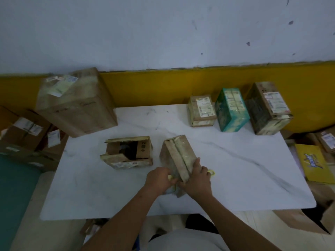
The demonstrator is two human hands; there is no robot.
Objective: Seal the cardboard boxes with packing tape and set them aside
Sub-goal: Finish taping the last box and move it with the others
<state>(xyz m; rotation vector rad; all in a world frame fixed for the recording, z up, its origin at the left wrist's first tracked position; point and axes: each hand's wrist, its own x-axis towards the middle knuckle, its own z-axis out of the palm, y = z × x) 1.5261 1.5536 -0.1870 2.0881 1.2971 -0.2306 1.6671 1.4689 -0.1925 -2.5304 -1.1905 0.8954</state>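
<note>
**A:** Looking straight down onto the white table [235, 178] and picking out the brown box [178, 153] near the front middle. Stands on the tabletop, long side running away, with a strip of tape [181, 151] along the top seam.

**B:** Gripped at the near end by the right hand [198, 178]. Fingers curled over the top edge and down the right side.

**A:** Over to the left hand [159, 179] now. Tucked against the near left corner of that same box, fingers curled in tight. Pinching something or nothing, impossible to tell. Just a yellowish scrap [170, 177] at the fingertips, too blurred to name.

**B:** Also a pale yellow loop [211, 172] poking out past the right hand, flat on the table. Cannot tell what.

**A:** Swinging left of the held box, apart from it, and finding an open box [126, 153]. Flaps up, dark inside.

**B:** Behind that, at the far left corner, a big carton [76, 104] with labels on top.

**A:** Along the far right edge, three in a row, close together: a small labelled box [202, 111], a teal box [233, 109], then a taller brown carton [270, 109].

**B:** Off the table, more floor cartons [23, 131] on the left and a yellow packet [313, 163] on the right.
</note>
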